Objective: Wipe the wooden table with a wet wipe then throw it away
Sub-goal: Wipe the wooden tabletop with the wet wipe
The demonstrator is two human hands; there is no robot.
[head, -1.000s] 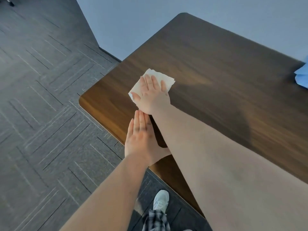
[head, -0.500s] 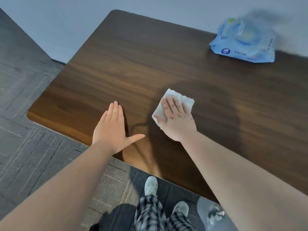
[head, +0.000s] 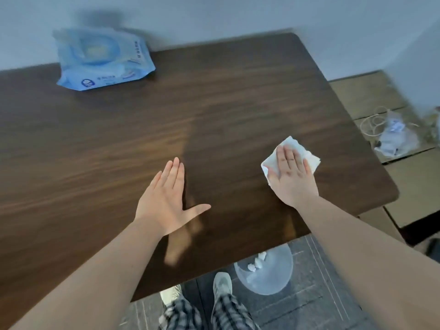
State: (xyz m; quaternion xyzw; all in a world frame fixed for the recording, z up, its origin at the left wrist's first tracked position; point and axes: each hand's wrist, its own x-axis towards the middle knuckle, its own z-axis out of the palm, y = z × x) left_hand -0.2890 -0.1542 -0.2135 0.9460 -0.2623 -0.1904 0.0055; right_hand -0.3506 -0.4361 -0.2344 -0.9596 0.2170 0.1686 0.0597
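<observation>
Flat right hand [head: 292, 177] on wet wipe [head: 309, 158], wooden table [head: 226, 103]

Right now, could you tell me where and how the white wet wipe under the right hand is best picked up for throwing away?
Pinch the white wet wipe at its free far-right corner, coming from above on the right. It lies flat and crumpled on the brown wooden table, the right hand covers its middle, and only the edges stick out. Gathering it into the palm should also work.

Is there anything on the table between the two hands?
No. In the head view, only bare wooden table lies between the left hand and the right hand pressing the wet wipe.
</observation>
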